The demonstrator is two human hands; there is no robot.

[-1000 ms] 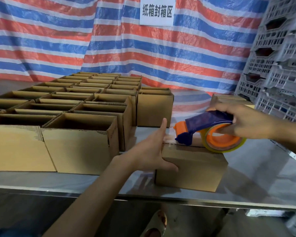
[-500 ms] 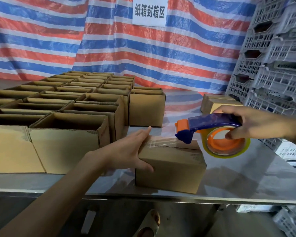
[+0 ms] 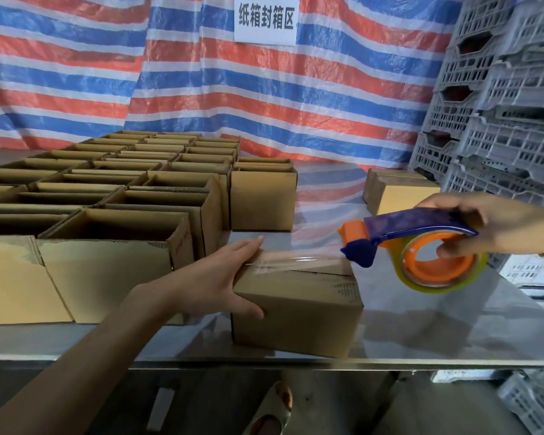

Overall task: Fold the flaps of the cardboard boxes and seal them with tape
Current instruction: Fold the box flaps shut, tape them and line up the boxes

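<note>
The right hand, wrist cut off at 3 o'clock, grips a blue-and-orange tape dispenser held just off the box. Bare steel table lies at 4 o'clock. The closed brown cardboard box sits by the front edge at 6 o'clock, with faint clear tape along its seam. The left hand presses flat on its corner.
</note>
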